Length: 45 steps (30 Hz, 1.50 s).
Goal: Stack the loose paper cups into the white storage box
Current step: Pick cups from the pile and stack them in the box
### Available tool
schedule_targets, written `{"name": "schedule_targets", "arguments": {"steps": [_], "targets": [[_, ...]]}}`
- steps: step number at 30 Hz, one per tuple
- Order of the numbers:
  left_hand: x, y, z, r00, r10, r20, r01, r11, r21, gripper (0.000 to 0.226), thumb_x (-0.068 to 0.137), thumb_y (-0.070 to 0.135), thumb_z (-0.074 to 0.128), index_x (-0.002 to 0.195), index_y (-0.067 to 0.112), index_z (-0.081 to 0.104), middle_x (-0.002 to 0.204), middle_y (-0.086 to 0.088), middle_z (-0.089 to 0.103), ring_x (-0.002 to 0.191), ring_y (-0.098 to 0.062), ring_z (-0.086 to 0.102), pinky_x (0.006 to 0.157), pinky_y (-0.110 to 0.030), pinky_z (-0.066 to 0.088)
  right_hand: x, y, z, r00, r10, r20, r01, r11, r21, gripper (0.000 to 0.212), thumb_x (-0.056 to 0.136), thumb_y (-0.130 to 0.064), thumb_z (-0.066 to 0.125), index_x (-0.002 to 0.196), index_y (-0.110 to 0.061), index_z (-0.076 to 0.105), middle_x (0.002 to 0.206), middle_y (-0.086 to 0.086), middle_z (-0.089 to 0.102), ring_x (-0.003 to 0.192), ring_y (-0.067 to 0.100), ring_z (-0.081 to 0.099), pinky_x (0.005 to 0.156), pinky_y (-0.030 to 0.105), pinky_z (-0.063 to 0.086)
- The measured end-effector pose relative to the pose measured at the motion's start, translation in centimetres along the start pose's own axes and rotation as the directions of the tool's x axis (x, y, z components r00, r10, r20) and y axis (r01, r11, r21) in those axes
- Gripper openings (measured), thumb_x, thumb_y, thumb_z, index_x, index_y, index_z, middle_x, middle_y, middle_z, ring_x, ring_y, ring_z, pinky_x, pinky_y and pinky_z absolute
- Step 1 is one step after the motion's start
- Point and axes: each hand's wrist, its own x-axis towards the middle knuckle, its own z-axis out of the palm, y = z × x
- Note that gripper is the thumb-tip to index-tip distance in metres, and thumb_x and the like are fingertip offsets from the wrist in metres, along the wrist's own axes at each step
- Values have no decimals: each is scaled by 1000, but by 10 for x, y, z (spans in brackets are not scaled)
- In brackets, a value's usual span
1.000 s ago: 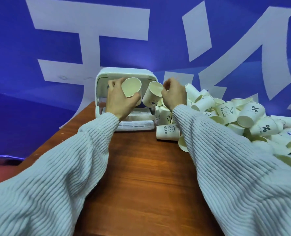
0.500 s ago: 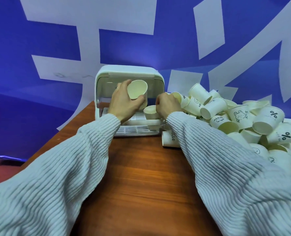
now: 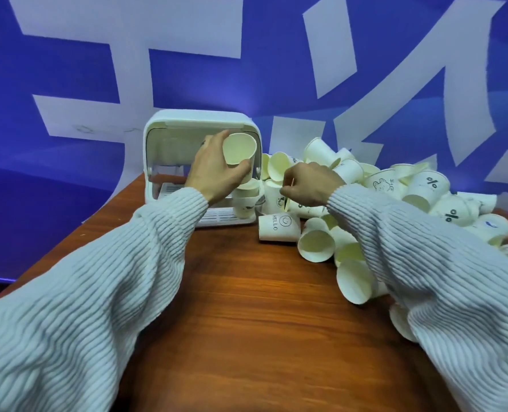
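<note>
My left hand (image 3: 214, 171) is gripping a paper cup (image 3: 239, 149) at the mouth of the white storage box (image 3: 157, 150). My right hand (image 3: 309, 184) is pinching a cup rim (image 3: 288, 200) in the pile (image 3: 395, 203), which is lying on the wooden table (image 3: 246, 322) before a blue banner (image 3: 68, 55).

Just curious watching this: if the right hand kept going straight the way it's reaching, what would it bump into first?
The right hand points left, toward the white storage box. First in its way looks to be the short stack of cups at the box's opening, below the cup in the left hand. Depth is hard to judge.
</note>
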Motion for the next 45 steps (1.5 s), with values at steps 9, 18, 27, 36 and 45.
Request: {"name": "schedule_targets", "arguments": {"steps": [9,18,27,36,45], "targets": [[25,-1,28,990,-133,36,133,991,11,75,87,45,73,148,12,44,144,-10,52,133,-27,48,110,-38,37,-26,19,14,999,-45,-27,45,999,-25,25,94,-44,56,107,-30,71,107,-2,73,102,23,64,80,34,40],[36,-14,42,959,-267,96,249,954,169,71,83,51,65,140,10,49,136,-11,58,121,-32,57,101,-43,47,-21,38,18,999,19,-30,-19,1000,8,18,90,-44,55,99,-36,68,106,-7,72,96,20,62,80,38,54],[35,-30,50,874,-397,281,224,841,493,61,84,57,62,127,14,62,135,-14,49,124,-37,50,103,-53,44,-20,40,20,999,6,-50,-6,1000,14,20,91,-41,54,103,-33,69,106,-9,72,91,19,60,75,34,49],[26,-20,63,877,-381,293,121,765,632,79,85,70,51,147,22,46,166,-8,22,155,-32,5,120,-60,4,-36,47,9,1000,-19,15,18,999,33,17,92,-45,58,101,-34,68,109,-6,71,97,20,62,78,35,49],[-21,29,68,739,127,662,-349,912,214,81,72,50,47,147,17,48,144,-8,52,132,-26,50,109,-36,40,-53,49,11,957,-183,225,208,974,-91,32,82,-58,71,103,-36,61,100,-13,63,92,14,61,71,32,44]]}}
